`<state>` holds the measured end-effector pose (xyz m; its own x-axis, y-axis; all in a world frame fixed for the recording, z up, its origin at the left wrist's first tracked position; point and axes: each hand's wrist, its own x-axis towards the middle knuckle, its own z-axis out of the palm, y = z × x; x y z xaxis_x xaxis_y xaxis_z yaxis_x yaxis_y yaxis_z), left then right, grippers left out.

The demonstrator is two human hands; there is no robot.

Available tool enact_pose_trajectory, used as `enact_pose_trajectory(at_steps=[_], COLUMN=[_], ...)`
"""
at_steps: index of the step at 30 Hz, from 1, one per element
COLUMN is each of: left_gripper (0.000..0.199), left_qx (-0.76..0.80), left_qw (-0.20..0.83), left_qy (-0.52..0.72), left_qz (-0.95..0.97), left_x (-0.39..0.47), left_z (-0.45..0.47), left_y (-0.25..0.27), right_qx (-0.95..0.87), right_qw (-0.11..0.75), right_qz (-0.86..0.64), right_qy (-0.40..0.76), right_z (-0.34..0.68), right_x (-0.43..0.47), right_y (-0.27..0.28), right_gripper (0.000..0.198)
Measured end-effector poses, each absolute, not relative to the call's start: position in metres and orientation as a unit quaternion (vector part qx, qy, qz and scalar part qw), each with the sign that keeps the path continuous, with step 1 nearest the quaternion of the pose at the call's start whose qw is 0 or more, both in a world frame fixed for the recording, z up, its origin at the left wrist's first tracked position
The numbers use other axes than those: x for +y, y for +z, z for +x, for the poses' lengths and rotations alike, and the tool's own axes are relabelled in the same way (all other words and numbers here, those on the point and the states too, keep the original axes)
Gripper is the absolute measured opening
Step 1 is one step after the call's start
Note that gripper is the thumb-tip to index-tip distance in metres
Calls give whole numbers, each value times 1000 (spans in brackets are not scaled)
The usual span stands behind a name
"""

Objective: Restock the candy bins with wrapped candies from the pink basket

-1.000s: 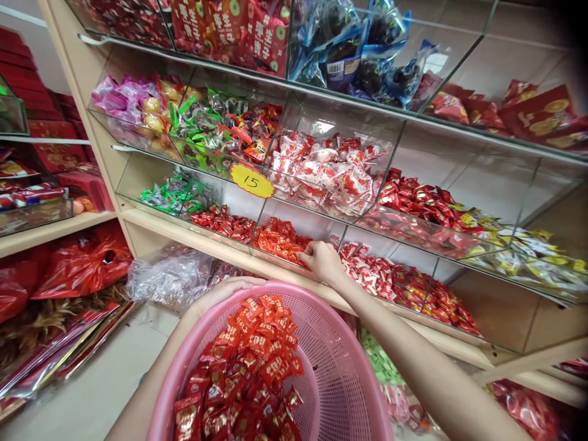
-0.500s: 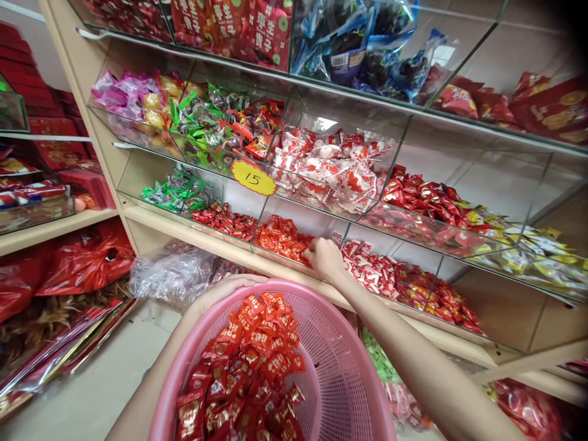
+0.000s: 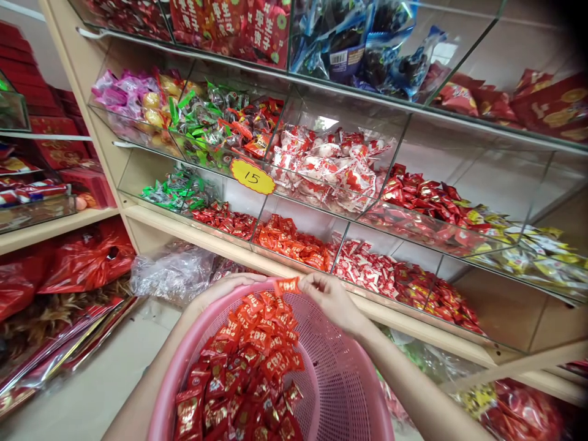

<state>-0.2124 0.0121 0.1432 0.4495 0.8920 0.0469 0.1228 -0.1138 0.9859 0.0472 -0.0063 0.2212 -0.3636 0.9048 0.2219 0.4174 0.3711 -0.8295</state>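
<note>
right hand is pinching a candy by its tip over the basket; it could be slipping outside the rim.

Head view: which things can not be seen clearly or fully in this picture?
- Pink basket: near rim cut off by the bottom edge.
- Left hand: fingers hidden behind the basket rim.
- Orange candy in the right hand: print too small to read.
- Blue bags: tops cut off by the top edge.
- Yellow packets: blurred at the right side.
</note>
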Motion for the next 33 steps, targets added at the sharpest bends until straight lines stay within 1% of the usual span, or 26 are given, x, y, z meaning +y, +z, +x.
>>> enact_pose_trajectory(at_steps=[2, 5, 10, 16, 23, 28, 30, 33], left_gripper=[35, 34, 40, 43, 42, 42, 40, 38], left_qx=[401, 408, 384, 385, 391, 402, 412, 420], left_qw=[542, 541, 532, 538, 538, 539, 534, 529], left_qy=[348, 350, 356, 351, 351, 350, 352, 354], left_qz=[651, 646, 665, 662, 658, 652, 649, 647], left_x=[12, 13, 16, 16, 17, 14, 14, 14], left_z=[-211, -212, -217, -218, -218, -213, -212, -211], left_y=[145, 145, 137, 135, 137, 142, 143, 143], right_qx=[-729, -705, -684, -683, -694, -705, -717, -749], right_qw=[315, 260, 205, 163, 142, 145, 151, 171], right_qz=[-432, -423, -416, -426, -448, -440, -447, -459], right_qy=[427, 506, 563, 570, 546, 537, 513, 445], right_z=[48, 49, 53, 56, 53, 50, 49, 48], right_x=[-16, -30, -42, -43, -41, -40, -38, -32], right_y=[203, 180, 155, 133, 117, 115, 119, 135], right_gripper=[38, 42, 42, 41, 38, 43, 45, 44])
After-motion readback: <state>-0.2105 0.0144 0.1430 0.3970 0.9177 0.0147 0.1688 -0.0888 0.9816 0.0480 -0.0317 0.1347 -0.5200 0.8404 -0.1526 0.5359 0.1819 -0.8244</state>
